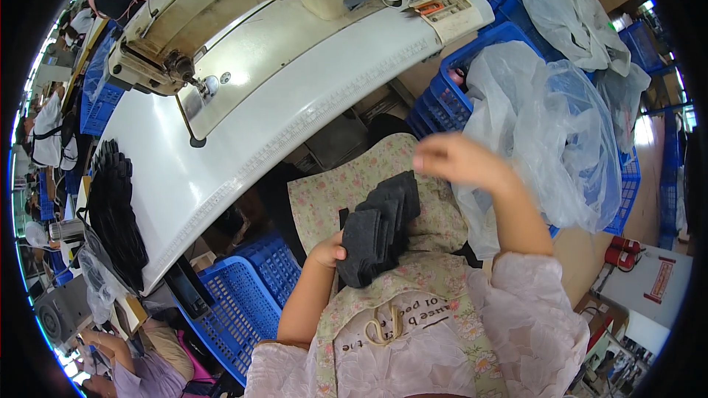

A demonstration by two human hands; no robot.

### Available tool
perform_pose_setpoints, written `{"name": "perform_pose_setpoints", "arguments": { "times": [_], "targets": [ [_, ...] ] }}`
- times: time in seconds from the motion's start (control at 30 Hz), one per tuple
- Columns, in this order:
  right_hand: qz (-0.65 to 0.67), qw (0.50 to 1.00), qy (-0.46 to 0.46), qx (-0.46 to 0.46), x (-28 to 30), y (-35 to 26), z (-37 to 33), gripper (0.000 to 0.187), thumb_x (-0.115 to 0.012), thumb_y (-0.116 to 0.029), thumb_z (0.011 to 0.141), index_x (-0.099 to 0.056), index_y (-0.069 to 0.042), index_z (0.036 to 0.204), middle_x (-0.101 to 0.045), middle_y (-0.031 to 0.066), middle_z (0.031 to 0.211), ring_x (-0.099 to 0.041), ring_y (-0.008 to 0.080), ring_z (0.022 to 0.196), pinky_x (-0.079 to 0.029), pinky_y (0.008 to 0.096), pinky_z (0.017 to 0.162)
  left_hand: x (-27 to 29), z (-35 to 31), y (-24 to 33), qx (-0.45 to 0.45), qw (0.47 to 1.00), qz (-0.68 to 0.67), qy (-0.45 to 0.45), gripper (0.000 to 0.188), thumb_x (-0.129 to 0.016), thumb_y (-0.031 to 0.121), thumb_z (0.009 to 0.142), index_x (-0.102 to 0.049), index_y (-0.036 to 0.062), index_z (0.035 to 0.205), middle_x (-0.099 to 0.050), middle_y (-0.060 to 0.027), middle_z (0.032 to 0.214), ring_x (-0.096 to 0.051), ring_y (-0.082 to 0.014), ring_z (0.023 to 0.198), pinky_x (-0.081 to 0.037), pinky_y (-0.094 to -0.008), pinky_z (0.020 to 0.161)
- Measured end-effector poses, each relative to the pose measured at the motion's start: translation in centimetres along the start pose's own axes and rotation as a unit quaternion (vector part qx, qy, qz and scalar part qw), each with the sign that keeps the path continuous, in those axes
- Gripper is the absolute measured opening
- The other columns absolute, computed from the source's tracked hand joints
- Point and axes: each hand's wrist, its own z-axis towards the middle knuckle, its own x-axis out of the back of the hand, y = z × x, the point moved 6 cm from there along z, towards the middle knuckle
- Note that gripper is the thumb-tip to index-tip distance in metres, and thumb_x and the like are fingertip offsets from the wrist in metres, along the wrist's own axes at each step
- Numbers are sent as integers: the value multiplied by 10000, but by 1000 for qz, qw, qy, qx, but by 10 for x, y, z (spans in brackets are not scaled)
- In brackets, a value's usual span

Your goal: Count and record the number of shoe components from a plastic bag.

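A fanned stack of black felt-like fabric pieces (376, 228) rests over my lap, on the flowered apron (324, 199). At its near left edge my left hand (328, 252) is closed on the stack, thumb on top. Just beyond the stack's far right end, my right hand (461, 160) is raised above the apron, apart from the pieces. Motion smears its fingers, so whether they pinch anything cannot be made out.
A sewing machine (158, 59) stands on the curved white table (258, 133) ahead. Black pieces (114, 214) lie at its left end. Blue baskets (236, 309) flank me; clear plastic bags (538, 125) cover the right one. Another person (140, 368) sits at lower left.
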Motion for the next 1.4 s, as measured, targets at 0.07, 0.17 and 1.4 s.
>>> {"name": "perform_pose_setpoints", "arguments": {
  "times": [0.07, 0.17, 1.4],
  "targets": [
    [-16, 994, -52, -96, -38, 22, -40, 632, -611, -477, 839, -531, 55, 1171, -626, 243, 1001, -626, 294, 905, -486, 373, 789, 2, -1, -1, -15, 1000, 6, -1, 1080, -822, 415, 556, -311, -83, 1366, -464, -182, 1336, -481, -273, 1204, -366, -364, 1023],
    [176, 977, -80, -94, -92, 35, -61, 712, -671, -407, 821, -427, 89, 1270, -591, 248, 1102, -605, 274, 982, -480, 353, 836, -3, 0, 2, -46, 999, 9, 5, 1080, -818, 435, 548, -324, -60, 1371, -445, -188, 1353, -457, -286, 1230, -355, -385, 1036],
    [380, 909, -143, -97, -164, 26, 6, 790, -397, -567, 917, -229, 19, 1419, -313, 128, 1452, -289, 245, 1346, -206, 338, 1101, -92, -42, 17, -257, 852, 356, 286, 1340, -768, 550, 642, 176, 9, 1425, 71, -264, 1503, 33, -333, 1412, -51, -376, 1136]
  ]
}}
